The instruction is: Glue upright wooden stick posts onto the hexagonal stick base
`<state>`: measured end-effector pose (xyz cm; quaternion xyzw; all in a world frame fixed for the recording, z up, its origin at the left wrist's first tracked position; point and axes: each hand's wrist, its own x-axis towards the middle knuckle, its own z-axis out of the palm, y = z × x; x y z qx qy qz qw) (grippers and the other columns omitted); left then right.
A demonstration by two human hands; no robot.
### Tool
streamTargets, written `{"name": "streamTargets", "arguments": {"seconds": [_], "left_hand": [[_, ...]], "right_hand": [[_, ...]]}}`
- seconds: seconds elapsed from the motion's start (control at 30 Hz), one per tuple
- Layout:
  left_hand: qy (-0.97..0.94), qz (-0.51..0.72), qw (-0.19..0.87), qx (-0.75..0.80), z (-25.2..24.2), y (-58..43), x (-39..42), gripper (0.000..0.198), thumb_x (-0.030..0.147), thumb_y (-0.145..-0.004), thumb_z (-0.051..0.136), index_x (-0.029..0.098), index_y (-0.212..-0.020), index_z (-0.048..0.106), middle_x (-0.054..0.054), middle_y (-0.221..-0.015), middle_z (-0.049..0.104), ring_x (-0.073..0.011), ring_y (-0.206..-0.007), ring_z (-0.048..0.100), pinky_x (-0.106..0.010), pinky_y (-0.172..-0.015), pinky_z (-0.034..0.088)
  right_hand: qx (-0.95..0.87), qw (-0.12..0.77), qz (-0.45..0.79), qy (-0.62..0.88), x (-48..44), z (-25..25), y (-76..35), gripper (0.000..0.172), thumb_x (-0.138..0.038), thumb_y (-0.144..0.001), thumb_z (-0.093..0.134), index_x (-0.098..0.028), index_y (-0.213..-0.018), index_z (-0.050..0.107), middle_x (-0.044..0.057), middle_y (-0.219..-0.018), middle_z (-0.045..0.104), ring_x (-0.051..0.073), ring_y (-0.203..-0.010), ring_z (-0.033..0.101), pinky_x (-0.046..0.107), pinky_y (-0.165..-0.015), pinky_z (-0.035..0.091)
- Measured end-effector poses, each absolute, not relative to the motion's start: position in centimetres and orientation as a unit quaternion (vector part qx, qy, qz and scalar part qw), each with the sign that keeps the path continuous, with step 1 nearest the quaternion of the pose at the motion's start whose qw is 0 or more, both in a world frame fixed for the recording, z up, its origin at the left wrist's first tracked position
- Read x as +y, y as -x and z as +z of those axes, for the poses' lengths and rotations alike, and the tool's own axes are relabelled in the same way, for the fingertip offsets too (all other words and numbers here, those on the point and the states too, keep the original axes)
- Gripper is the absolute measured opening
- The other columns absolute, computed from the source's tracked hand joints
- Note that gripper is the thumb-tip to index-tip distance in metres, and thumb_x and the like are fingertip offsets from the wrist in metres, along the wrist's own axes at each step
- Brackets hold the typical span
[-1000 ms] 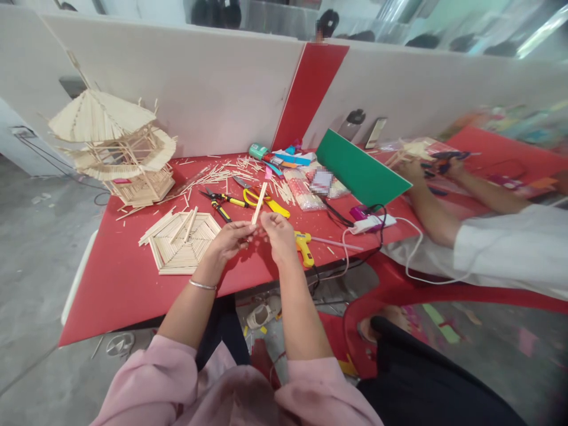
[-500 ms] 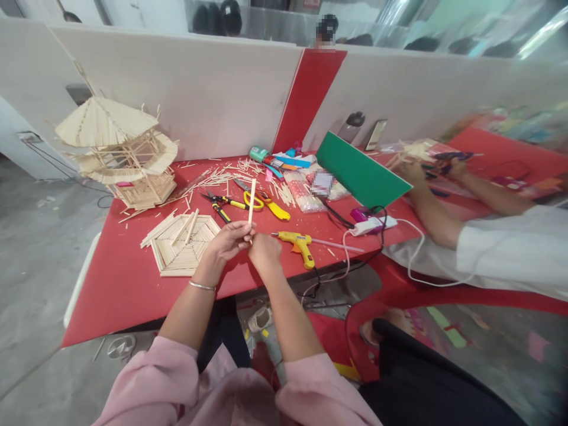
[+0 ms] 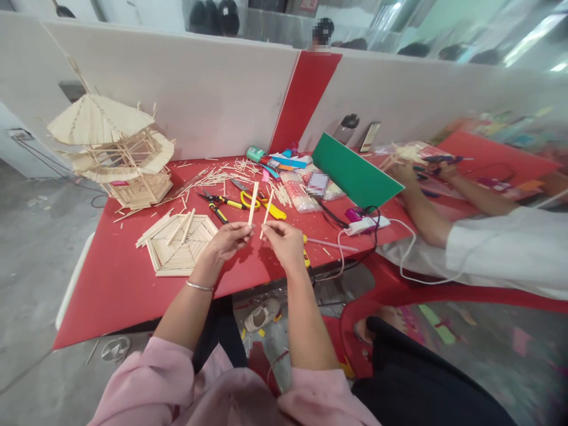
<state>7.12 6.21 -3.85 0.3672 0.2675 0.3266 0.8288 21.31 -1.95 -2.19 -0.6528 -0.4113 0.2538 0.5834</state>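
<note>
My left hand [image 3: 231,239] is closed on the lower end of pale wooden sticks [image 3: 253,204] held upright; whether two or more lie together I cannot tell. Between the fingertips of my right hand [image 3: 284,244] is a single thin wooden stick [image 3: 267,213], tilted slightly to the right and apart from the left hand's sticks. Left of my hands lies a flat polygonal stick panel [image 3: 180,248] with a web-like pattern and a few loose sticks on top. My right hand partly hides a yellow glue gun [image 3: 306,251].
A stick-built pagoda model [image 3: 118,151] stands at the back left. Pliers [image 3: 217,204], yellow-handled scissors [image 3: 251,198] and scattered sticks [image 3: 222,176] lie behind my hands. A green board [image 3: 355,168] leans near a power strip [image 3: 368,225]. At right, a co-worker's arms [image 3: 426,207] reach over the table.
My right hand has moved right, away from my left hand, and now shows a separate stick in its fingers. It covers much of the glue gun. The view has shifted slightly.
</note>
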Motion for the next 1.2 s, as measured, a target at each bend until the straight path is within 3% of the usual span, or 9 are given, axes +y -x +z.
{"name": "streamTargets", "arguments": {"seconds": [0.2, 0.4, 0.67, 1.2], "left_hand": [[-0.384, 0.314, 0.826, 0.268, -3.7, -7.2, 6.1, 0.030, 0.025, -0.052, 0.093, 0.010, -0.071, 0.074, -0.002, -0.058, 0.061, -0.0057, -0.050, 0.049, -0.015, -0.041, 0.033], [-0.397, 0.319, 0.817, 0.270, -3.9, -7.4, 6.1, 0.037, 0.032, -0.048, 0.095, 0.010, -0.070, 0.075, -0.001, -0.057, 0.060, -0.0051, -0.050, 0.048, -0.015, -0.042, 0.035], [-0.385, 0.319, 0.820, 0.280, -3.9, -7.4, 6.0, 0.039, 0.030, -0.045, 0.096, 0.009, -0.069, 0.073, -0.001, -0.056, 0.060, -0.0054, -0.050, 0.050, -0.016, -0.044, 0.037], [-0.391, 0.306, 0.821, 0.283, -4.1, -7.5, 6.0, 0.041, 0.030, -0.043, 0.096, 0.008, -0.069, 0.073, 0.000, -0.057, 0.060, -0.0055, -0.049, 0.050, -0.017, -0.045, 0.035]], "right_hand": [[-0.434, 0.583, 0.248, 0.640, -1.3, -1.4, -20.7, 0.028, -0.042, -0.074, 0.068, -0.017, -0.085, 0.075, 0.006, -0.076, 0.075, 0.020, -0.065, 0.069, 0.031, -0.066, 0.055], [-0.431, 0.585, 0.243, 0.643, -1.3, -1.2, -20.2, 0.027, -0.041, -0.074, 0.067, -0.017, -0.083, 0.075, 0.004, -0.070, 0.073, 0.018, -0.059, 0.065, 0.029, -0.060, 0.052], [-0.436, 0.587, 0.233, 0.641, -1.0, -1.3, -20.2, 0.027, -0.041, -0.074, 0.066, -0.017, -0.084, 0.074, 0.006, -0.081, 0.076, 0.020, -0.072, 0.069, 0.030, -0.069, 0.054], [-0.454, 0.573, 0.222, 0.645, -1.2, -1.6, -20.2, 0.025, -0.041, -0.075, 0.066, -0.018, -0.082, 0.072, 0.006, -0.080, 0.075, 0.018, -0.069, 0.066, 0.030, -0.068, 0.052]]}}
